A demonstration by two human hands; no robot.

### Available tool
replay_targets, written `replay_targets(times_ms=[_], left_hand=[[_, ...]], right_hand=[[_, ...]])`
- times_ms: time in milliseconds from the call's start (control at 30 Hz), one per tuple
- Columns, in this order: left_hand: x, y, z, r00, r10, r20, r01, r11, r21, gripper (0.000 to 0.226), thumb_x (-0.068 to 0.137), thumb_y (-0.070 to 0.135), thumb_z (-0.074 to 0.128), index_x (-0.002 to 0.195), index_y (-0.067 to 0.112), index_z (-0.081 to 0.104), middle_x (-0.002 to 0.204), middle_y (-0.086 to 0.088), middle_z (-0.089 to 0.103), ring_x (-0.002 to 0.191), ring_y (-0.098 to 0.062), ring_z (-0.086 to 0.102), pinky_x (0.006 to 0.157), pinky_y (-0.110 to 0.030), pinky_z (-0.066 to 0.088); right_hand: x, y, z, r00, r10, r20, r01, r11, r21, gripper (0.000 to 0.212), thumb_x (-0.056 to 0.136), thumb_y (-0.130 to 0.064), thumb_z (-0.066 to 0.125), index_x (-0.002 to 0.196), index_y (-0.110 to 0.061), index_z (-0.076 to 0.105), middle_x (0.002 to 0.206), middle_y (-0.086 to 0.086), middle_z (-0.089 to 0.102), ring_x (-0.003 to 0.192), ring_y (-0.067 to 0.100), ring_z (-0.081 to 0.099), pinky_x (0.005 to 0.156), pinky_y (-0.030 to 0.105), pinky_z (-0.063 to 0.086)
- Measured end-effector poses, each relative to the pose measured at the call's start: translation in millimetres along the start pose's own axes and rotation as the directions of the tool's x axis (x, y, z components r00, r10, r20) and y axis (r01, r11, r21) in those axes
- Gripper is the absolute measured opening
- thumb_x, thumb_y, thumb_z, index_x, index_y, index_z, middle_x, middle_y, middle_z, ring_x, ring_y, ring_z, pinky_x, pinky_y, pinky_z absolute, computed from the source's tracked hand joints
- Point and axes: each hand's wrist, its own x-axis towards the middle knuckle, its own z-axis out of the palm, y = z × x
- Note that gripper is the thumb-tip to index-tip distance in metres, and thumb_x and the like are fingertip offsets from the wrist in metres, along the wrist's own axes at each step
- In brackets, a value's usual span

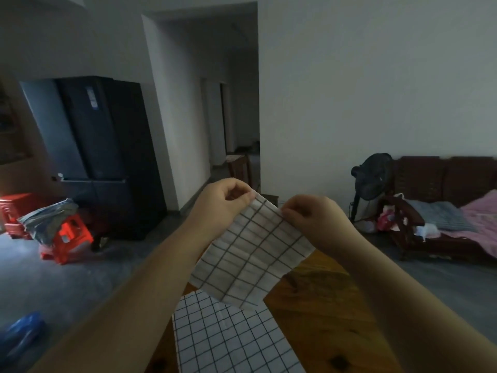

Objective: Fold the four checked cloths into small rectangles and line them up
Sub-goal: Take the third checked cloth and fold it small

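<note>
A white cloth with brown checks (250, 254) hangs in the air above the wooden table (322, 305), folded to a narrow strip. My left hand (223, 203) pinches its upper left corner and my right hand (314, 219) pinches its upper right corner. Below it a second white cloth with dark blue checks (228, 337) lies flat on the table, reaching to the bottom edge of the view. No other checked cloths show.
A dark fridge (102, 146) stands at the back left with red plastic stools (67, 235) and a bag beside it. A dark sofa (443, 211) with pink bedding and a fan (373, 179) stand at the right. A blue object (21, 335) lies on the grey floor.
</note>
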Motion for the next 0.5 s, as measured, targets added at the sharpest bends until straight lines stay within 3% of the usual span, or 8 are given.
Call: replay_targets(times_ms=[333, 500], left_hand=[[-5, 5, 1, 1.000, 0.019, -0.008, -0.019, 1.000, 0.007, 0.008, 0.097, 0.032, 0.065, 0.100, 0.031, 0.073, 0.094, 0.008, 0.073, 0.089, -0.006, 0.067, 0.082, -0.026, 0.055], [-6, 10, 12, 1.000, 0.000, 0.002, 0.000, 1.000, 0.018, 0.009, 0.097, 0.030, 0.066, 0.096, 0.031, 0.075, 0.090, 0.011, 0.074, 0.083, -0.001, 0.068, 0.079, -0.026, 0.057]], right_hand=[[-1, -3, 6, 0.999, 0.006, -0.037, -0.004, 0.999, 0.041, 0.009, 0.096, -0.032, 0.062, 0.092, -0.039, 0.066, 0.089, -0.018, 0.065, 0.083, -0.002, 0.060, 0.068, 0.013, 0.044], [-1, 2, 3, 0.998, 0.023, -0.050, -0.020, 0.998, 0.059, 0.013, 0.096, -0.029, 0.063, 0.088, -0.040, 0.064, 0.089, -0.022, 0.063, 0.086, -0.002, 0.060, 0.073, 0.017, 0.047]])
